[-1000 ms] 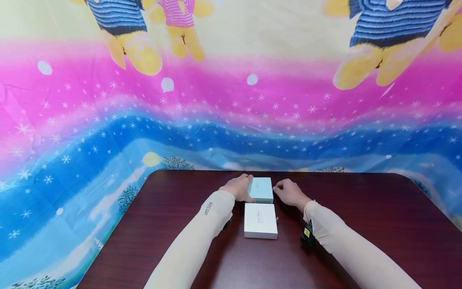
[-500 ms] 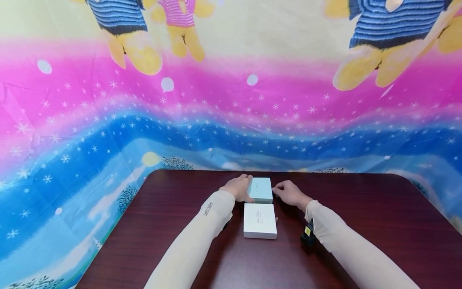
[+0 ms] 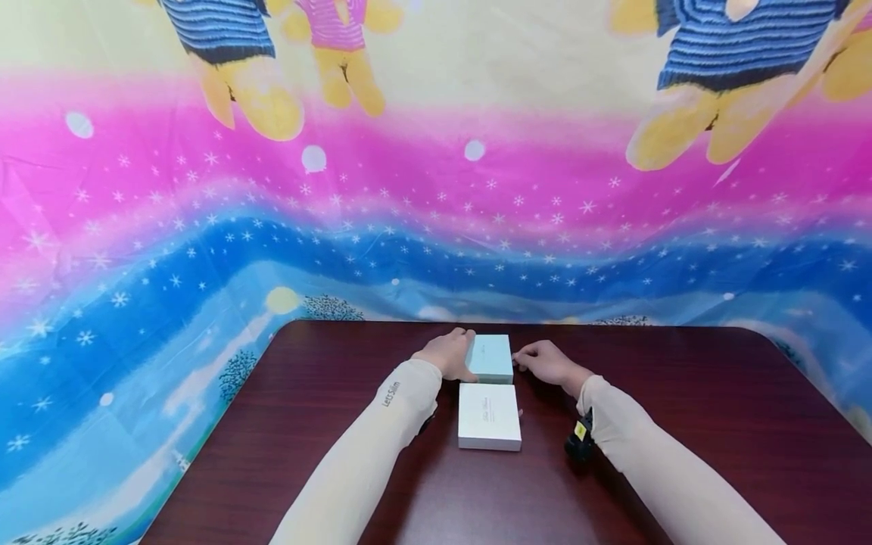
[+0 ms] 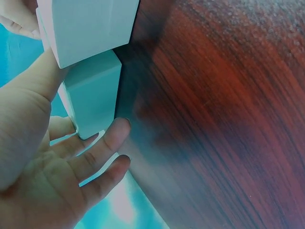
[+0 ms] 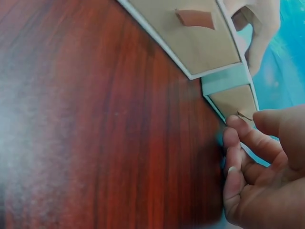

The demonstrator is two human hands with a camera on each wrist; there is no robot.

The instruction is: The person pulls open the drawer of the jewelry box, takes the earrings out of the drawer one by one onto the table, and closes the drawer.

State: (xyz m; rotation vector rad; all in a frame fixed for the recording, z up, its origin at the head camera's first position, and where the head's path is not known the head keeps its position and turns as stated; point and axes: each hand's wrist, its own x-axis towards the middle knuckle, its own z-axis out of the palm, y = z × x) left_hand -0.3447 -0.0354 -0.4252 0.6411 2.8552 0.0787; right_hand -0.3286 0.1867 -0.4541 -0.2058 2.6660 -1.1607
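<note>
Near the table's far edge lies a mint-green drawer box (image 3: 492, 356). My left hand (image 3: 446, 354) grips its left side, thumb by the near corner and fingers around the far one. Two of those fingers extend past the box (image 4: 95, 90) in the left wrist view. On the opposite side, my right hand (image 3: 548, 365) has thumb and forefinger at the small pull tab (image 5: 244, 116) on the tan drawer front, pinching it; the fingertips partly hide the tab. Directly in front sits a white drawer box (image 3: 489, 412) with printed lettering on top.
A brown ribbon tab (image 5: 196, 19) sticks out of the white box's right side. Both boxes lie on a dark red-brown wooden table (image 3: 327, 424). Behind the table hangs a cloth printed with bears and snowflakes (image 3: 436, 189).
The right fingertips have shifted very slightly left toward the mint-green box's side. The left hand keeps its hold, and both boxes stay almost where they were.
</note>
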